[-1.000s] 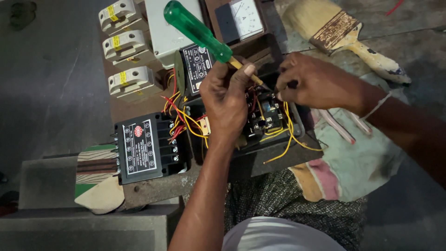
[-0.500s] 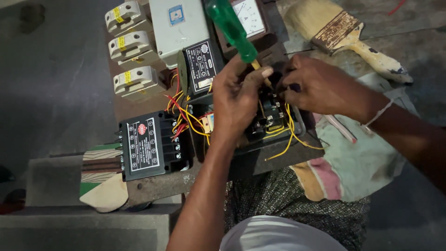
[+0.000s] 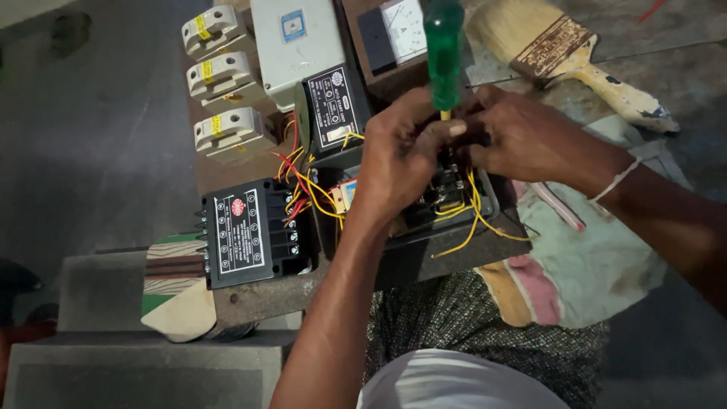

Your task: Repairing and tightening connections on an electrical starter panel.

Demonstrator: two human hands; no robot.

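An electrical panel board (image 3: 250, 299) lies in front of me, carrying black units and red and yellow wires (image 3: 310, 185). My left hand (image 3: 401, 155) grips a green-handled screwdriver (image 3: 444, 53) just below the handle. The tool stands nearly upright, its tip down in a black terminal block (image 3: 450, 193) that my fingers partly hide. My right hand (image 3: 530, 136) rests against the same block from the right, fingers curled beside the screwdriver shaft. What the right fingers pinch is hidden.
Three cream fuse holders (image 3: 227, 76) line the board's left side, next to a pale grey box (image 3: 295, 45) and a meter (image 3: 401, 30). A black relay unit (image 3: 246, 231) sits near the front edge. A worn paintbrush (image 3: 560, 53) and a stained cloth (image 3: 598, 257) lie to the right.
The screwdriver handle has swung from leaning left to nearly upright. Both hands stay on the terminal block, and the view has shifted slightly.
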